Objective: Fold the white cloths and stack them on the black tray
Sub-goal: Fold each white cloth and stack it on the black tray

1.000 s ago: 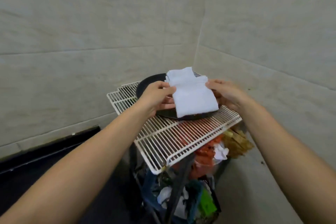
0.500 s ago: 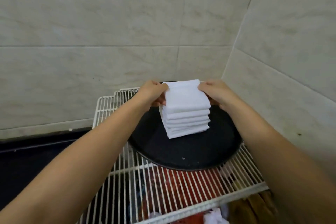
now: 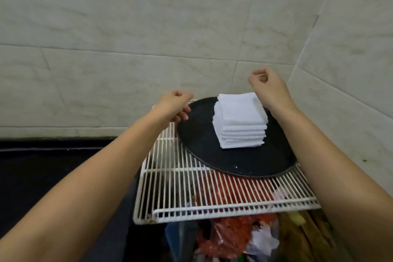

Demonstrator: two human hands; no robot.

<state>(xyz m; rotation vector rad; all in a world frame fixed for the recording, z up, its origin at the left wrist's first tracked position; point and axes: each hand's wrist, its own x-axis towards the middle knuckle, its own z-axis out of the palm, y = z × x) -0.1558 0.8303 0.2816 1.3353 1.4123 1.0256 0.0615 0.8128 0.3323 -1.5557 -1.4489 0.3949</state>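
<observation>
Rack edge nearest me, white wire, its front lip hanging over bags of red and white clutter below. I see one black tray on the rack's far half, its front rim well back from that lip, bare wire between. One stack of folded white cloths sits on the tray's far right part; I count about seven layers, edges squared. Dark tray surface lies open left and front of the stack. My left hand hovers at the tray's left rim, fingers loosely curled, holding nothing. My right hand hangs above the stack's far right corner, fingers curled, also holding nothing. Tiled walls close in behind and right.
</observation>
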